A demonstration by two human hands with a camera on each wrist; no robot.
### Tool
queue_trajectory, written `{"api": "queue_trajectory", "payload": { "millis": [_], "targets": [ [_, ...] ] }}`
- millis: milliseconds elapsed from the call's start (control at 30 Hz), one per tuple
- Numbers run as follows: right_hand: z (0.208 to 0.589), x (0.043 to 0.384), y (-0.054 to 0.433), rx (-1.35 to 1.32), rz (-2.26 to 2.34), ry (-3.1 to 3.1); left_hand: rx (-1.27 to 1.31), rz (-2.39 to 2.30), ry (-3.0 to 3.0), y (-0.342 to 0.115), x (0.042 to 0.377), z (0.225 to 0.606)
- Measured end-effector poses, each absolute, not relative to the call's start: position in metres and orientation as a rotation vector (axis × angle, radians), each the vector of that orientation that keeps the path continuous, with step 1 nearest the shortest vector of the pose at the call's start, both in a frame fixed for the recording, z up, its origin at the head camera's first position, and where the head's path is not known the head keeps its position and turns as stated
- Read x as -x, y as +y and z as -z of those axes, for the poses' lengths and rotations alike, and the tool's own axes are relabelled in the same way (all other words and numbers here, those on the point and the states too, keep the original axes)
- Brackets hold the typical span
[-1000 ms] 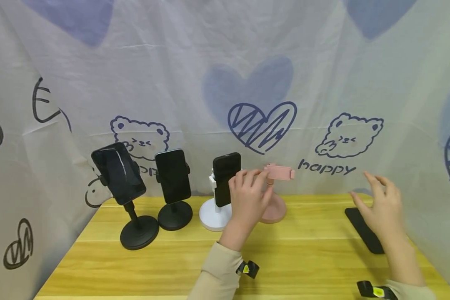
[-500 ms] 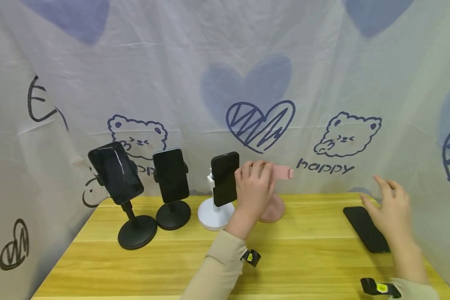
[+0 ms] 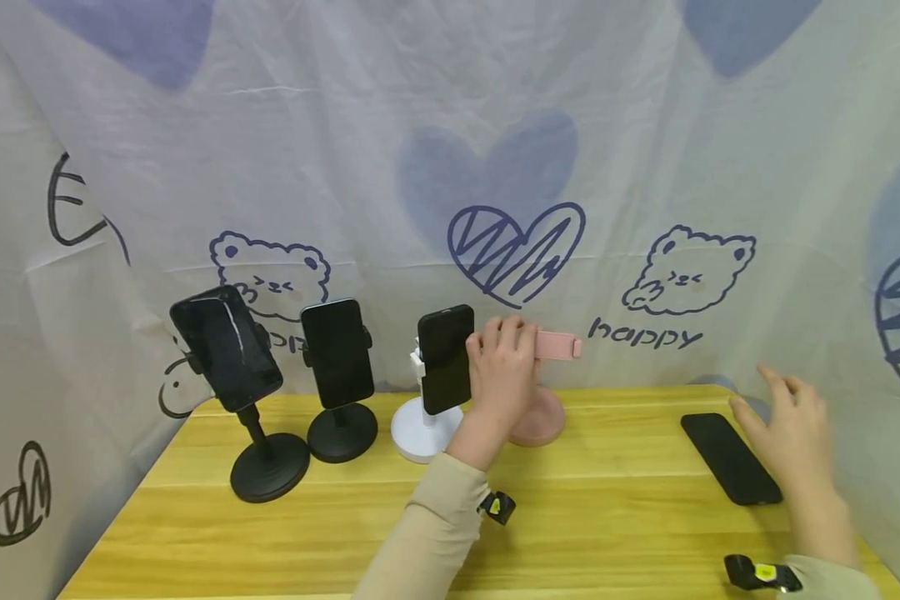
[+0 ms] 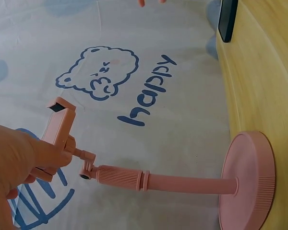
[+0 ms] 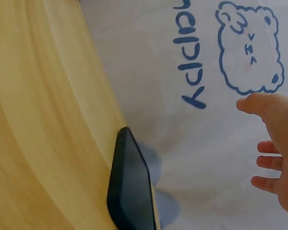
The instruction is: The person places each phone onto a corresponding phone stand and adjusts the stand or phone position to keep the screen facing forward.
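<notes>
My left hand (image 3: 501, 375) grips the clamp head of a pink phone stand (image 3: 557, 346) from its left side. In the left wrist view, the thumb lies on the clamp of the pink stand (image 4: 189, 184), whose round base stands on the table; no phone is in that clamp. My right hand (image 3: 791, 437) hovers at the right with thumb and fingers spread apart, holding nothing. Below and left of it, a black smartphone (image 3: 729, 458) lies flat on the table. The right wrist view has this smartphone (image 5: 132, 187) beneath the right hand (image 5: 281, 139).
Left of the pink stand, a white stand (image 3: 412, 437) and two black stands (image 3: 342, 433) each hold an upright phone. The white phone stand is close beside my left hand. A printed cloth (image 3: 345, 167) hangs behind the wooden table (image 3: 607, 533).
My left hand has moved right and wrapped round the left part of the pink clamp. My right hand has shifted right and slightly down, uncovering more of the smartphone on the table.
</notes>
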State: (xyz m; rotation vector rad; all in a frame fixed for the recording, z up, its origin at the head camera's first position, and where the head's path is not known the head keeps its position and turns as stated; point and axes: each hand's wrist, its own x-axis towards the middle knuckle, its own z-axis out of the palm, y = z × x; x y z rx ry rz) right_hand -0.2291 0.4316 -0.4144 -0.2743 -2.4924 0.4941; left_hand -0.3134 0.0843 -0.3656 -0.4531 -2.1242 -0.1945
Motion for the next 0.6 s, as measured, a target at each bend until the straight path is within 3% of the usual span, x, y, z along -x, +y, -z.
{"api": "queue_trajectory", "payload": {
  "millis": [600],
  "targets": [
    [0.439, 0.241, 0.446, 0.251, -0.435, -2.629, 0.514, 0.234, -2.095, 0.087, 0.314, 0.371]
  ]
}}
